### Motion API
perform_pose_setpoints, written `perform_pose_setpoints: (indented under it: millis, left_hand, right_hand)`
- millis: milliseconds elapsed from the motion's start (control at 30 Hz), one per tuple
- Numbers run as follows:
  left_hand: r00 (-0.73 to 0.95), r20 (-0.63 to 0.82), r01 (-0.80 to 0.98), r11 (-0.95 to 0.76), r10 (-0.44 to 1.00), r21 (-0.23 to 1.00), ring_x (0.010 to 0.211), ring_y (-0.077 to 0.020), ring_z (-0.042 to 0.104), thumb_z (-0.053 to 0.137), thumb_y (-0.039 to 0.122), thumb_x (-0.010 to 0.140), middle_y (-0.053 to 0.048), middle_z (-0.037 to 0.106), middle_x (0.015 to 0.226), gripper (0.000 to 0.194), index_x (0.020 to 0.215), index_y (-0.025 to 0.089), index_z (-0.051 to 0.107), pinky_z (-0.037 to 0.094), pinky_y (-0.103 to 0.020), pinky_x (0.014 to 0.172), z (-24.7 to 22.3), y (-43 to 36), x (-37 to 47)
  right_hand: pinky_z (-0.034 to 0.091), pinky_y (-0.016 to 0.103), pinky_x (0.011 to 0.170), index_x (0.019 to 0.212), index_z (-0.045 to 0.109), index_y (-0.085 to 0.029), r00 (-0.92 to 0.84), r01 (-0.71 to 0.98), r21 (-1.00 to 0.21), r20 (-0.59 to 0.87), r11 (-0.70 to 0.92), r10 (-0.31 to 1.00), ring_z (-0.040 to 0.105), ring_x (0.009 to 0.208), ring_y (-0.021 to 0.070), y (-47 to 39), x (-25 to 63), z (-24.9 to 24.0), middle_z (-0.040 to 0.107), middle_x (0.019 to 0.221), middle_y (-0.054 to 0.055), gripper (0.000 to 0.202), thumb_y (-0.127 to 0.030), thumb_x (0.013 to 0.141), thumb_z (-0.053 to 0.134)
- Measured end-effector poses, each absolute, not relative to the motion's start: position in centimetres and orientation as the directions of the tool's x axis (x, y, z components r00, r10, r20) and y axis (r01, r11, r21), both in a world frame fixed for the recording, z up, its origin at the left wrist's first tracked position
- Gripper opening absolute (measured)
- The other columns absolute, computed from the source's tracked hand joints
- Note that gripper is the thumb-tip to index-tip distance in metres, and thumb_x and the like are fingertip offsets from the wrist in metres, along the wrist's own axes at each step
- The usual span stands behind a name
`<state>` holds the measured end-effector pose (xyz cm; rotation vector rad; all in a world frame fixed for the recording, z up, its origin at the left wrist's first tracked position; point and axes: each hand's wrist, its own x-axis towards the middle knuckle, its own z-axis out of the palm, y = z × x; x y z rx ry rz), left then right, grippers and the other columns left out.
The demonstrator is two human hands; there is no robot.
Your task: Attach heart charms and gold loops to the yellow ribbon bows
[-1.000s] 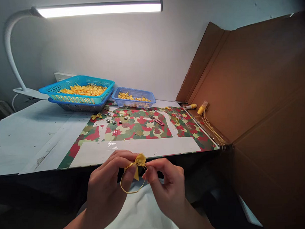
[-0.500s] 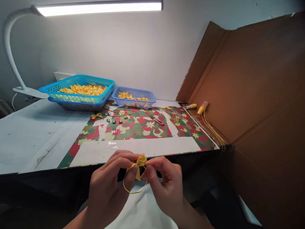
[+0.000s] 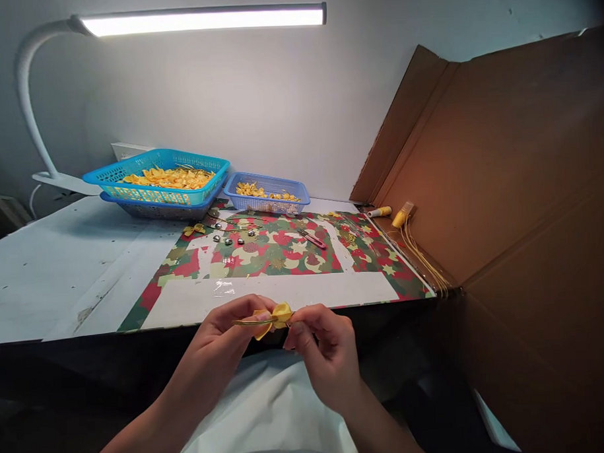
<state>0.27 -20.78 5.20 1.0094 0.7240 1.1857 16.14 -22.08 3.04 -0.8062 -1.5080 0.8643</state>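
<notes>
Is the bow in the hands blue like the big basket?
No, the bow held between the left hand and right hand is yellow.

free room left, cardboard panel [image 3: 517,159] right

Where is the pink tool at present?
In the head view, the pink tool lies near centre on the patterned sheet, right of the silver balls, beyond the right hand.

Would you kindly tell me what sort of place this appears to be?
Likely a small handicraft workspace: a lit bar lamp hangs above the table, a turquoise basket holds a heap of yellow bows, and the left hand and right hand hold a yellow ribbon bow.
</notes>
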Motion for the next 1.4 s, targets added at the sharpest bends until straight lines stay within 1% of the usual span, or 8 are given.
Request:
perform_pose_setpoints:
  millis: [200,333,500,800,967,1067,1200,1400]
  left_hand:
    - [0.218,0.128,-0.342,-0.047,0.968,0.939,0.075,-0.0152,0.056,0.07,0.029,0.079,-0.001,0.065,0.076,0.014,0.067,0.021,0.071,0.048,-0.02,0.07,4.7,-21.0,0.2]
    - [0.168,0.308,-0.199,-0.274,0.936,0.941,0.074,-0.0145,0.056,0.062,0.026,0.087,-0.001,0.064,0.079,0.02,0.068,0.022,0.066,0.047,-0.02,0.065,4.6,-21.6,0.2]
    - [0.129,0.53,0.029,-0.538,0.838,0.843,0.075,-0.0153,0.059,0.056,0.018,0.09,-0.001,0.066,0.085,0.018,0.074,0.023,0.063,0.047,-0.023,0.064,4.7,-22.1,0.3]
    - [0.118,0.634,0.16,-0.645,0.764,0.748,0.081,-0.0161,0.061,0.053,0.013,0.09,-0.001,0.067,0.087,0.017,0.078,0.023,0.061,0.048,-0.025,0.067,4.5,-22.1,0.2]
    - [0.142,0.635,0.149,-0.65,0.76,0.745,0.082,-0.0149,0.06,0.052,0.012,0.09,0.0,0.066,0.086,0.02,0.075,0.023,0.059,0.049,-0.024,0.07,4.7,-22.1,0.4]
    - [0.148,0.591,0.098,-0.606,0.793,0.789,0.079,-0.0146,0.059,0.054,0.015,0.09,0.0,0.066,0.085,0.019,0.074,0.023,0.06,0.048,-0.023,0.067,4.8,-22.1,0.4]
    - [0.189,0.408,-0.093,-0.397,0.893,0.913,0.068,-0.014,0.055,0.056,0.023,0.09,-0.001,0.064,0.079,0.021,0.07,0.021,0.062,0.045,-0.022,0.059,4.7,-21.9,0.2]
    - [0.241,0.202,-0.226,-0.148,0.949,0.963,0.078,-0.0193,0.056,0.062,0.031,0.086,-0.005,0.066,0.081,0.023,0.066,0.02,0.065,0.046,-0.028,0.07,4.6,-21.4,-0.1]
  right_hand:
    - [0.046,0.018,0.053,0.084,0.065,-0.019,-0.056,0.068,-0.847,0.524,0.527,0.85,0.061,0.054,0.0097,-22.4,16.1,3.6,0.065,0.059,-0.002,0.012,-0.016,0.089,0.054]
    - [0.048,0.017,0.055,0.086,0.066,-0.018,-0.047,0.094,-0.828,0.551,0.553,0.833,0.061,0.054,0.0094,-22.5,16.1,3.6,0.065,0.059,-0.002,0.012,-0.013,0.087,0.055]
    - [0.05,0.019,0.058,0.088,0.067,-0.019,-0.05,0.091,-0.825,0.556,0.558,0.83,0.063,0.057,0.0106,-22.7,16.2,3.3,0.067,0.062,-0.001,0.014,-0.012,0.087,0.055]
    - [0.049,0.019,0.055,0.087,0.066,-0.018,-0.036,0.114,-0.823,0.556,0.556,0.83,0.062,0.054,0.0107,-22.8,16.1,3.6,0.067,0.06,-0.001,0.012,-0.014,0.087,0.055]
    - [0.05,0.02,0.056,0.086,0.066,-0.019,-0.036,0.097,-0.834,0.543,0.544,0.839,0.062,0.055,0.0112,-22.7,16.1,3.5,0.067,0.061,-0.001,0.012,-0.016,0.089,0.054]
    - [0.051,0.021,0.058,0.087,0.065,-0.019,-0.054,0.071,-0.846,0.525,0.528,0.849,0.063,0.057,0.0119,-22.6,16.1,3.2,0.068,0.063,0.0,0.012,-0.018,0.091,0.054]
    - [0.05,0.021,0.057,0.086,0.064,-0.019,-0.082,0.029,-0.864,0.499,0.502,0.863,0.063,0.058,0.0118,-22.4,16.1,2.9,0.067,0.062,0.0,0.012,-0.021,0.092,0.055]
    - [0.048,0.02,0.056,0.083,0.063,-0.019,-0.098,-0.001,-0.862,0.505,0.507,0.857,0.061,0.058,0.0115,-22.2,16.2,3.1,0.065,0.062,0.0,0.014,-0.022,0.092,0.054]
